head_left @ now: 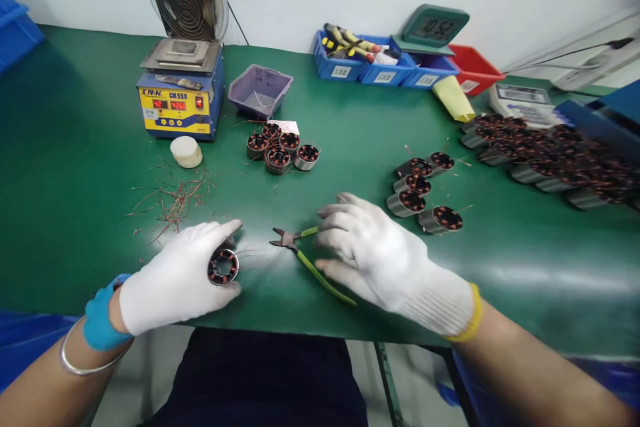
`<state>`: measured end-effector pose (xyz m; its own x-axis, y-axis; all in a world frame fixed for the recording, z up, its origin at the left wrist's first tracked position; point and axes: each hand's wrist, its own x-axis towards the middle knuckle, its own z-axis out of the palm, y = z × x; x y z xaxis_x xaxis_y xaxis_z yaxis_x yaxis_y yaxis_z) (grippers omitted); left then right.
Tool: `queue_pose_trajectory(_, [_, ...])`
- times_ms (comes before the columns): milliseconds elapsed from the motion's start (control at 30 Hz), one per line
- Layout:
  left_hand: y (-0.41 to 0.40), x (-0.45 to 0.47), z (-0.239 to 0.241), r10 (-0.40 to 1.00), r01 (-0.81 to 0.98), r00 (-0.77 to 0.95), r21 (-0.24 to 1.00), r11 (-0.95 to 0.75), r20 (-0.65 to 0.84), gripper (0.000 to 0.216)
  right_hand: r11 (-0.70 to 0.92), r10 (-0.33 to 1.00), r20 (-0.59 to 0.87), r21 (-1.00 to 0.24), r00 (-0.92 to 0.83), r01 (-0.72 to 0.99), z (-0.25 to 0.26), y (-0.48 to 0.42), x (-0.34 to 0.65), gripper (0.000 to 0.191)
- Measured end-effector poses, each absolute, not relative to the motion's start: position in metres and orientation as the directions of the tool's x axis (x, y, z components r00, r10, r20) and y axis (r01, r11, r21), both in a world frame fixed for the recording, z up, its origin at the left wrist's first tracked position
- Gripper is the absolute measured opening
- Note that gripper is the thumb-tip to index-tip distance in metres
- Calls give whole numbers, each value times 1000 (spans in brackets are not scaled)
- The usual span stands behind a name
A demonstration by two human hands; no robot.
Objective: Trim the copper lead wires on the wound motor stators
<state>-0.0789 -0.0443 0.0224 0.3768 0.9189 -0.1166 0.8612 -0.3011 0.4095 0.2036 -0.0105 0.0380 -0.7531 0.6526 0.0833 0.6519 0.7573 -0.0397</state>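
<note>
My left hand, in a white glove, is closed around a small motor stator. Its ring of copper windings faces up, and thin wire ends stick out to the right. My right hand, gloved in white with a yellow cuff, is over a pair of diagonal cutters. Its fingers are apart and cover part of the upper green handle, while the thumb is close to the lower one. The cutters lie on the green table with jaws spread, pointing left toward the stator.
Wire clippings lie near a solder pot and a round white block. Several stators stand behind the cutters, others to the right, many more far right. A purple bin and blue tool bins stand behind.
</note>
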Motion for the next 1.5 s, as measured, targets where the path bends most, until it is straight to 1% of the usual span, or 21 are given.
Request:
queue_pose_trajectory(100, [-39,-70,29,920,880,363,380,-285,-149,48,550,832,-15,-119,-555,827,20,-25,225,110])
queue_pose_trajectory(133, [-37,-68,30,918,879,364,383,-283,-158,38,491,864,-57,-119,-500,863,14,-30,229,124])
queue_pose_trajectory(167, [-36,-66,30,913,875,371,394,-282,-169,29,462,876,-92,-121,-474,878,10,-34,232,126])
queue_pose_trajectory(267, [-38,-62,30,905,864,382,419,-279,-186,17,484,863,-53,-192,-502,854,10,-37,232,103])
queue_pose_trajectory(400, [-52,-52,42,926,914,372,197,-354,-64,22,663,748,191,-279,-636,695,27,-23,199,56])
queue_pose_trajectory(467, [-59,-46,45,918,915,396,80,-395,11,34,745,656,151,-291,-740,601,30,-12,172,42])
queue_pose_trajectory(533, [-62,-42,42,903,903,429,3,-429,22,31,773,605,48,-276,-795,572,28,-2,146,31])
queue_pose_trajectory(633, [-58,-43,31,882,882,469,-30,-471,-49,15,833,509,-67,-213,-858,511,27,7,127,22])
queue_pose_trajectory(733, [-52,-48,24,861,864,503,7,-504,-74,12,894,440,-73,-59,-895,445,36,12,138,18])
queue_pose_trajectory(800, [-51,-51,26,853,856,515,11,-516,-79,12,871,490,-46,51,-871,488,43,13,158,22])
queue_pose_trajectory(833, [-51,-51,28,855,859,512,17,-512,-80,12,847,531,-29,62,-847,529,46,13,169,24])
queue_pose_trajectory(900, [-54,-51,33,869,870,493,55,-490,-44,11,775,632,-8,-11,-775,632,45,9,192,20])
queue_pose_trajectory(933, [-56,-51,35,873,871,487,77,-486,-2,17,732,678,-15,-75,-735,677,41,5,202,26])
queue_pose_trajectory(1033, [-61,-47,38,847,841,520,108,-531,113,30,531,831,-95,-152,-548,833,24,-12,225,110])
queue_pose_trajectory(1067, [-62,-45,38,833,827,541,110,-552,115,25,473,860,-139,-143,-491,869,18,-19,230,125])
queue_pose_trajectory(1100, [-61,-43,37,826,818,555,114,-564,99,17,433,873,-186,-128,-451,892,14,-24,233,128])
queue_pose_trajectory(1133, [-61,-42,36,824,815,562,122,-566,68,11,411,876,-224,-114,-426,905,12,-29,236,124])
queue_pose_trajectory(1200, [-58,-41,34,828,819,561,145,-555,3,18,410,871,-258,-88,-419,908,15,-33,238,109])
queue_pose_trajectory(1333, [-49,-42,25,859,854,508,173,-490,-73,23,533,821,-240,-5,-518,846,36,-25,229,78])
queue_pose_trajectory(1433, [-45,-45,14,877,856,478,251,-451,-53,20,566,812,-237,90,-534,820,45,-20,213,49])
queue_pose_trajectory(1500, [-44,-47,6,878,826,479,335,-453,6,19,510,853,-216,153,-475,847,39,-20,202,31])
